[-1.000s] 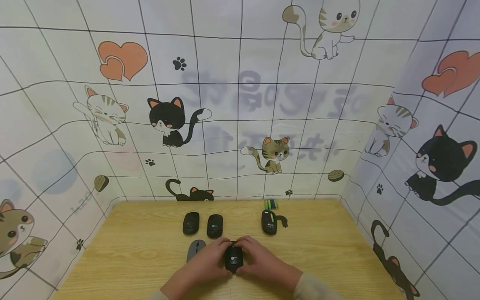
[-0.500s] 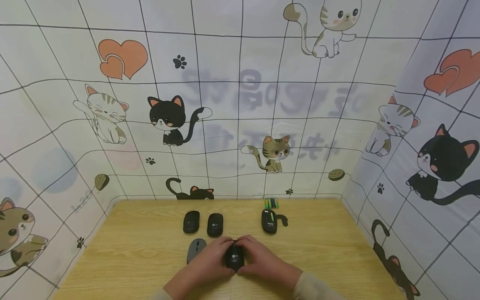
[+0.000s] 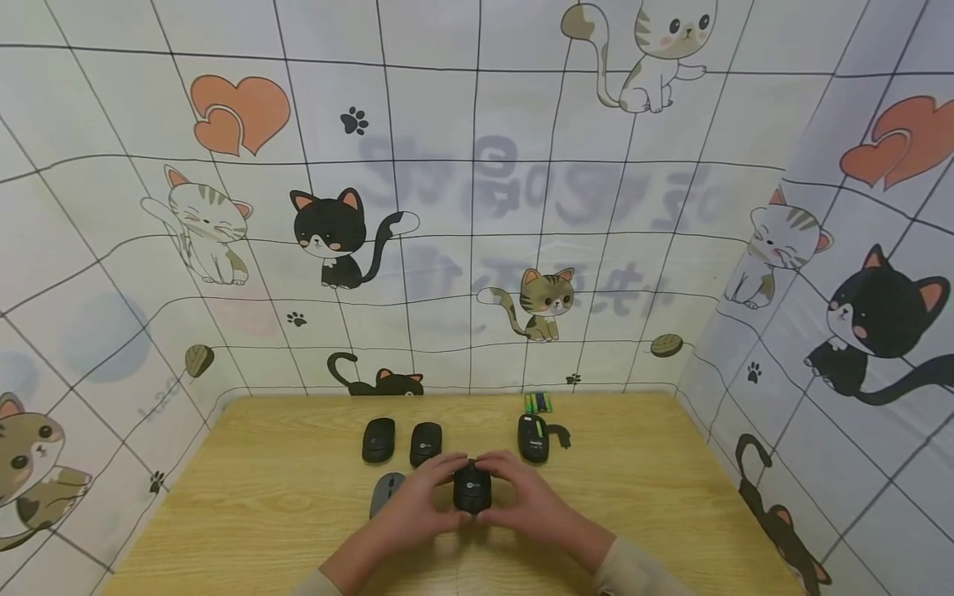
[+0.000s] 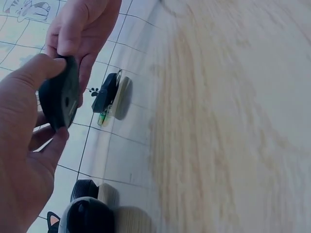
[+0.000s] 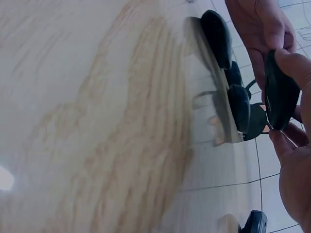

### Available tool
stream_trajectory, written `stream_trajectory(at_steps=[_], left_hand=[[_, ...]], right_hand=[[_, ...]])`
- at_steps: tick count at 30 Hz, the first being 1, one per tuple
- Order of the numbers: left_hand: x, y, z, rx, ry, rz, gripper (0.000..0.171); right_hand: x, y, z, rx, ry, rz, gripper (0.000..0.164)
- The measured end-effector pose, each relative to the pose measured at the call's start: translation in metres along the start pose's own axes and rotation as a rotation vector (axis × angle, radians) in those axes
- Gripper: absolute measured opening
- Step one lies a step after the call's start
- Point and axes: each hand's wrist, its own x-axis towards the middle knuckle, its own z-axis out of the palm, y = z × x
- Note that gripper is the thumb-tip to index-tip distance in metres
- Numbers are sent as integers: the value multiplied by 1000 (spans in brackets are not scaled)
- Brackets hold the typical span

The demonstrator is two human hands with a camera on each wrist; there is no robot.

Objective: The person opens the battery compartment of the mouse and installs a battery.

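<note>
A black computer mouse (image 3: pixel 473 488) is held up off the table between both hands. On its left side my left hand (image 3: pixel 419 502) grips it, the thumb at the near end and fingers at the far end. My right hand (image 3: pixel 535 503) grips the opposite side in a matching way. In the left wrist view the underside of the mouse (image 4: pixel 62 97) faces the table. Seen from the right wrist, the mouse (image 5: pixel 281 92) sits between thumbs and fingertips. Just left of my left hand lies a grey mouse (image 3: pixel 385 492), partly hidden by it.
Two black mice, one at the left (image 3: pixel 378 439) and one beside it (image 3: pixel 426 444), stand farther back. At right lies an upturned mouse (image 3: pixel 532 439) showing a battery, its cover (image 3: pixel 559 435) alongside and several green batteries (image 3: pixel 538 403) behind. A cat-printed curtain (image 3: pixel 477 207) surrounds the wooden table (image 3: pixel 641 497).
Both hands have raised the mouse off the tabletop and moved it slightly away from the body. The other mice and the batteries have stayed in place.
</note>
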Motion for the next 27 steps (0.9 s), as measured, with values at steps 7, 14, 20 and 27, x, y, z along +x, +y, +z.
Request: stream_trajectory(at_steps=[7,14,20,27], left_hand=[[3,5,1,-179,44,54,71],[5,8,5,-227,87,92,67],[8,9,8,-254,129,119,59],[10,11,12,-251,185,170,49]], right_hand=[[-3,-10,-7,111,63,-27,60],[-3,-8,-9,142,100,-54,60],[-4,-8,-13,161,106,-46,57],[-6,-12,-16,137,124,-48,52]])
